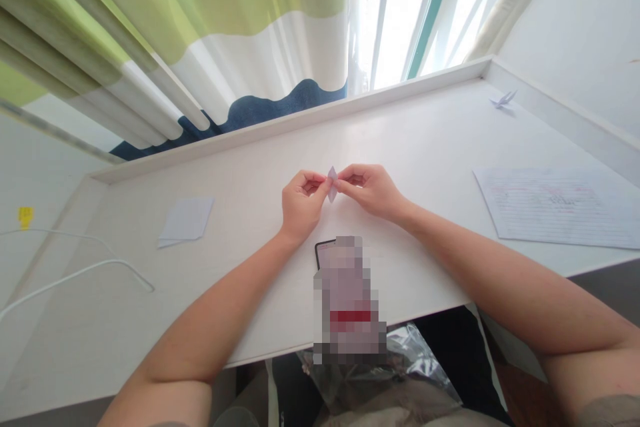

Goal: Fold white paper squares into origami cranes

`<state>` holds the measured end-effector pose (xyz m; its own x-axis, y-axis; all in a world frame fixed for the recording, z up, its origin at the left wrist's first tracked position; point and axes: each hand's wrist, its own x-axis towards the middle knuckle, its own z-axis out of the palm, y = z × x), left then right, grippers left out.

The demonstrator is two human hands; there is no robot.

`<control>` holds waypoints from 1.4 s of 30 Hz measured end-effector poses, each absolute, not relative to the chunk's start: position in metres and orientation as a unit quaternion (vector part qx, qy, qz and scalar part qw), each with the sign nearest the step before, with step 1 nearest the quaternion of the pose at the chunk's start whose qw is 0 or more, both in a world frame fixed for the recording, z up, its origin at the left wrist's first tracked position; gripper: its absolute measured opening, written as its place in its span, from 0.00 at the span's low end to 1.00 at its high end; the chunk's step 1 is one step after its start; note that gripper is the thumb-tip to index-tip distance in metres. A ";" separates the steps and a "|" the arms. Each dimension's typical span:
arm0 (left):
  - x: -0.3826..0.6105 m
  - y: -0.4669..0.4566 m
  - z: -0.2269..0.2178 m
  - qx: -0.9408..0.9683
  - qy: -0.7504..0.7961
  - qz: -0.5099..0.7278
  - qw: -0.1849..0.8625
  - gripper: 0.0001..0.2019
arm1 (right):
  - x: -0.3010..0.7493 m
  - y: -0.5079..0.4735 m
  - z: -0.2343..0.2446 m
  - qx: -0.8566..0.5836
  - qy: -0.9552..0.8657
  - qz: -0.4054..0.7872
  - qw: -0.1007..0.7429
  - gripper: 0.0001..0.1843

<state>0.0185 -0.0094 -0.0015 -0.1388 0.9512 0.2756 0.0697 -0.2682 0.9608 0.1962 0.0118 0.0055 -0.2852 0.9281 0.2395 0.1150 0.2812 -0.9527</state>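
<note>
Between my two hands, above the middle of the white desk (260, 167), is a small folded piece of paper (332, 193), narrow and diamond-shaped with pointed ends. My left hand (304, 201) pinches its left side between thumb and fingers. From the other side, my right hand (373, 192) pinches it the same way, fingers curled. Fingertips cover part of the folds. Just below the hands lies a phone (325, 248), its screen mostly blurred out.
Square paper sheets (186, 220) lie at left, near a white cable (115, 262). At right are a lined, written sheet (555, 207) and, in the far corner, a folded paper figure (503, 100). A raised rim (300, 111) borders the desk below the curtain (270, 33). Clear plastic (425, 363) hangs at the front edge.
</note>
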 end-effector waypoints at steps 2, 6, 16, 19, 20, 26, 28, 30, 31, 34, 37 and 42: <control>0.019 -0.011 -0.001 0.538 0.478 0.590 0.366 0.17 | 0.197 0.011 0.006 -0.385 -0.661 0.457 0.453 0.21; 0.018 -0.010 -0.002 0.536 0.477 0.588 0.374 0.14 | 0.198 0.012 0.004 -0.374 -0.660 0.466 0.455 0.18; 0.015 -0.005 -0.004 0.527 0.458 0.576 0.425 0.13 | 0.197 0.017 0.001 -0.355 -0.593 0.543 0.477 0.19; 0.015 -0.005 -0.005 0.525 0.456 0.580 0.425 0.13 | 0.197 0.016 0.002 -0.356 -0.588 0.546 0.478 0.20; 0.015 -0.005 -0.005 0.524 0.455 0.581 0.426 0.14 | 0.197 0.016 0.002 -0.359 -0.589 0.543 0.478 0.21; 0.016 -0.005 -0.005 0.522 0.462 0.584 0.416 0.12 | 0.197 0.015 0.002 -0.362 -0.601 0.533 0.473 0.25; 0.016 -0.005 -0.004 0.526 0.463 0.586 0.406 0.11 | 0.197 0.015 0.002 -0.361 -0.602 0.534 0.470 0.25; 0.016 -0.006 -0.004 0.533 0.462 0.588 0.397 0.10 | 0.197 0.015 0.001 -0.365 -0.601 0.535 0.468 0.24; 0.017 -0.007 -0.004 0.535 0.461 0.589 0.393 0.10 | 0.197 0.016 0.001 -0.366 -0.600 0.536 0.467 0.23; 0.018 -0.008 -0.003 0.538 0.457 0.589 0.393 0.10 | 0.197 0.016 0.002 -0.366 -0.592 0.544 0.469 0.23; 0.019 -0.009 -0.003 0.538 0.449 0.588 0.403 0.11 | 0.198 0.018 0.003 -0.363 -0.589 0.549 0.468 0.24; 0.018 -0.008 -0.003 0.540 0.448 0.583 0.410 0.11 | 0.199 0.018 0.003 -0.369 -0.588 0.551 0.463 0.25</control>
<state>0.0175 -0.0080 -0.0031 -0.0808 0.9618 0.2615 0.0066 -0.2618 0.9651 0.1988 0.0184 0.0034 -0.2996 0.9440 0.1386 -0.0766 0.1210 -0.9897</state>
